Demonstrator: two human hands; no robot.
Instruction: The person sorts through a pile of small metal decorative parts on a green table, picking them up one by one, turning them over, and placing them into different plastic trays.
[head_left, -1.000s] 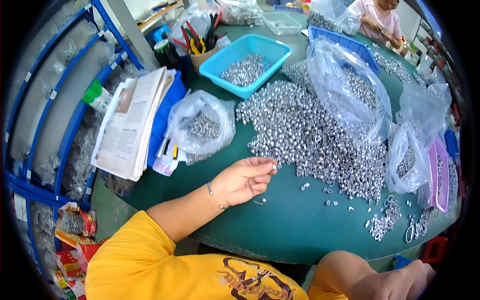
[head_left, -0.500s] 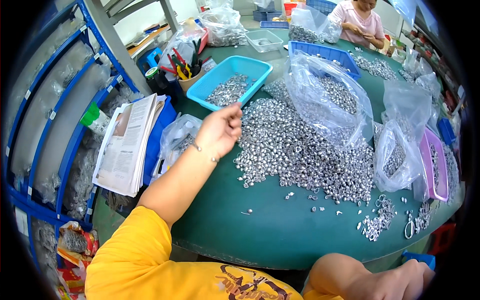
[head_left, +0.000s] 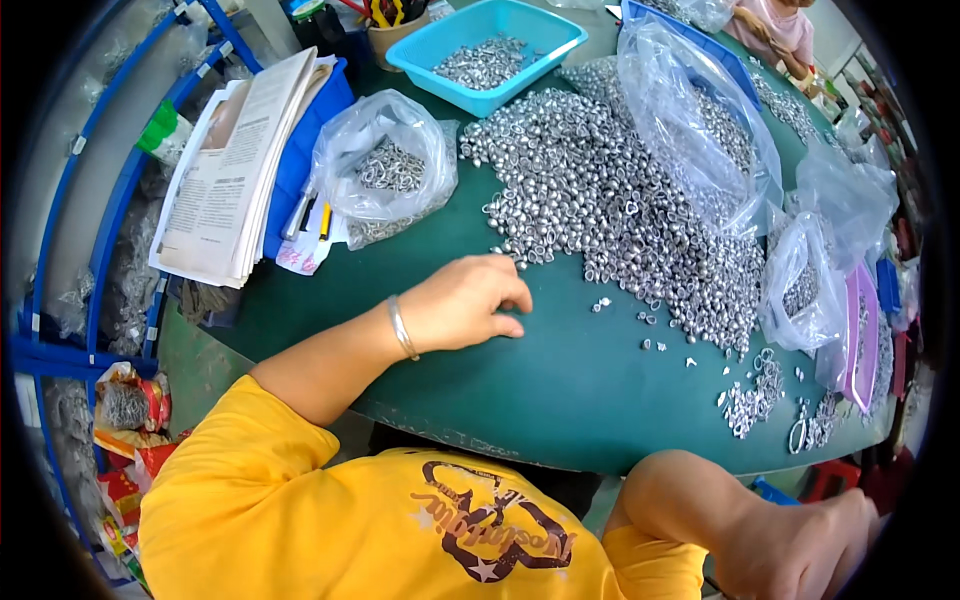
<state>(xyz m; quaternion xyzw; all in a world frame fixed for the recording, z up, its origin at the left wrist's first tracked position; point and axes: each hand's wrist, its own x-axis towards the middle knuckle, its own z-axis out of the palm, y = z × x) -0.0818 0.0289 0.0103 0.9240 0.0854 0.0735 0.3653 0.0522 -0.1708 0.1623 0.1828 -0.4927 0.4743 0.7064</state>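
Head view shows her left hand (head_left: 465, 302) resting knuckles-up on the green round table (head_left: 560, 400), fingers curled narrow, perhaps pinching something, just short of the heap of small silvery metal rings (head_left: 610, 190). Bare green stretches toward the near rim. Her right hand (head_left: 810, 545), a loose fist, hangs below that edge.

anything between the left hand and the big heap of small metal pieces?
Nothing visible. The left hand rests loosely closed on bare green table, and the heap of small metal pieces starts just beyond its knuckles. Only a few stray pieces lie off to its right.
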